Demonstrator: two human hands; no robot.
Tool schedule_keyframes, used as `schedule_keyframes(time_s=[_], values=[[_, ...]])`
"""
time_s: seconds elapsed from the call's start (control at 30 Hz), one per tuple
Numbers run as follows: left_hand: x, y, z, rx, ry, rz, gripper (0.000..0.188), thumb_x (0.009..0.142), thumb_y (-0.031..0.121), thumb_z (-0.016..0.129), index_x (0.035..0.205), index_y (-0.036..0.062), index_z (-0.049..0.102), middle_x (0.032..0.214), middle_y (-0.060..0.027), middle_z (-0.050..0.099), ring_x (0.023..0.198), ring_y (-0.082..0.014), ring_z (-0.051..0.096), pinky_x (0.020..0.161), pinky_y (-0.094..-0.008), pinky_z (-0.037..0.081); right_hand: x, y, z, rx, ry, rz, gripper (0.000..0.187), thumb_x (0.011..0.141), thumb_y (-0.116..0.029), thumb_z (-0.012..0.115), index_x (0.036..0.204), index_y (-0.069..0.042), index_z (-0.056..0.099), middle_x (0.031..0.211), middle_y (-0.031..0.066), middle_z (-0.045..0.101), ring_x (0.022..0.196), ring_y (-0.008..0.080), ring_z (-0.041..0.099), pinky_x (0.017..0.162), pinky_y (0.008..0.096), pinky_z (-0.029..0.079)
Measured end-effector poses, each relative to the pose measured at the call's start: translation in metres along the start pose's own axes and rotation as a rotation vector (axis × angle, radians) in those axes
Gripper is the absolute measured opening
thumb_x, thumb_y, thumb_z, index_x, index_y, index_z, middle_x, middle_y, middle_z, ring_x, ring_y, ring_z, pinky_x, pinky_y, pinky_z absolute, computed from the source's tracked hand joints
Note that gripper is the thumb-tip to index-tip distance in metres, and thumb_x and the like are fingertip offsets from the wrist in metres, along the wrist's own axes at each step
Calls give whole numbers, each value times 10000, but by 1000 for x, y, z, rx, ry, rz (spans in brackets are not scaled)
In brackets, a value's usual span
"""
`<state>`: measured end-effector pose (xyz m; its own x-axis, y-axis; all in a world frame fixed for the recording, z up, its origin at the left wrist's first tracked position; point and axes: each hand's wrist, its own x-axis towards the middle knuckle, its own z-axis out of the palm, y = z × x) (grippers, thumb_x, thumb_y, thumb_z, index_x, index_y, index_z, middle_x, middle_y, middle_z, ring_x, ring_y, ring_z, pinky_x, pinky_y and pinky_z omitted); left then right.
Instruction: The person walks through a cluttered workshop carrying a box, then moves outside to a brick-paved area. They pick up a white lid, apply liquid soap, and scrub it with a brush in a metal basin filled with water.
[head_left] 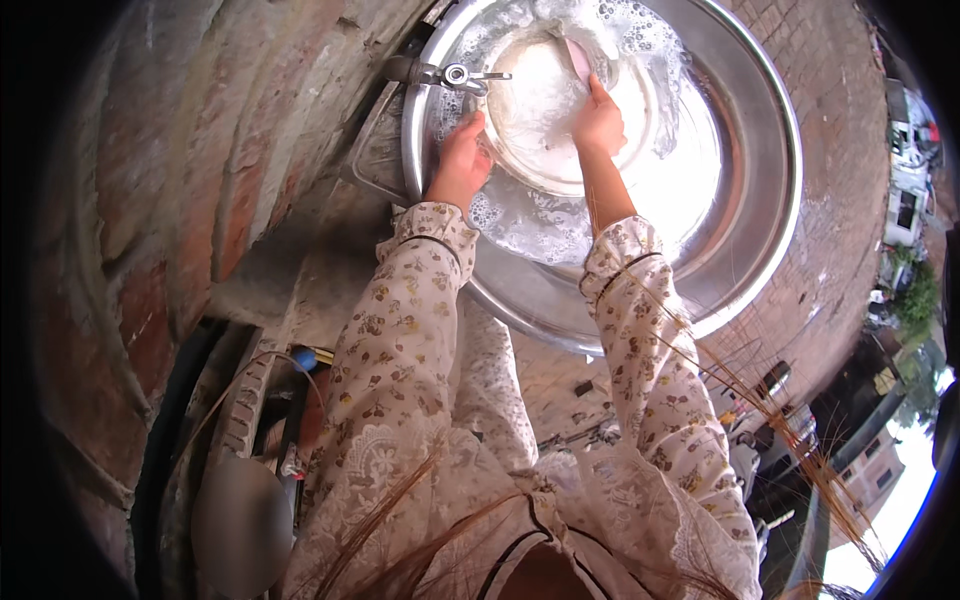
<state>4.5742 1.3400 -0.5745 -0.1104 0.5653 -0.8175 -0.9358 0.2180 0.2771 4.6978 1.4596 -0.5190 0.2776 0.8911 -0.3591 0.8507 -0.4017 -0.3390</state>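
Observation:
A large round metal basin holds soapy water and suds. In it lies a wide, shallow, light-coloured round dish, tilted and wet. My left hand grips the dish's near left rim, its thumb on top and the other fingers mostly hidden. A flat pinkish pad, perhaps a sponge, is in my right hand, whose fingers curl around its lower end. That pad rests on or just over the right side of the dish. Glare washes out much of the dish's surface.
A metal tap juts over the basin's left edge, close to my left hand. Beside it rises a rough brick wall. Brick paving surrounds the basin. A metal frame stands between wall and basin; loose hair strands hang at right.

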Motion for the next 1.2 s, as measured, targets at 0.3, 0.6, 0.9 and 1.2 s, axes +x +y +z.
schedule_keyframes(time_s=[0.3,0.6,0.9,1.2], values=[[6,-6,5,-143,-30,-153,371,959,270,423,1238,35,489,1208,-127,556,1127,-286,508,958,-448,401,-97,44,-17,65,-367,-280,350,883,-83,492,1210,-153,594,1015,169,648,887,282,628,811,319,461],[-11,-11,19,-247,-82,-189,387,976,320,331,1194,58,515,1209,-114,560,1119,-271,520,948,-458,406,-152,70,-42,-270,-7,-530,403,834,-74,582,1175,-284,619,724,17,537,722,201,526,720,357,378],[-13,-7,9,-297,-50,-118,526,990,409,178,1182,47,507,1176,-118,567,1107,-276,515,987,-440,379,-178,89,-34,-200,-61,-384,404,821,-105,597,1154,-332,626,712,-6,498,749,199,520,742,364,364],[-45,-31,54,-252,-170,-66,318,934,227,515,1207,69,477,1127,-51,568,1060,-167,528,907,-317,421,-24,-4,-17,95,-185,-375,302,871,-170,511,1125,-252,653,757,99,651,737,272,611,743,402,413]])
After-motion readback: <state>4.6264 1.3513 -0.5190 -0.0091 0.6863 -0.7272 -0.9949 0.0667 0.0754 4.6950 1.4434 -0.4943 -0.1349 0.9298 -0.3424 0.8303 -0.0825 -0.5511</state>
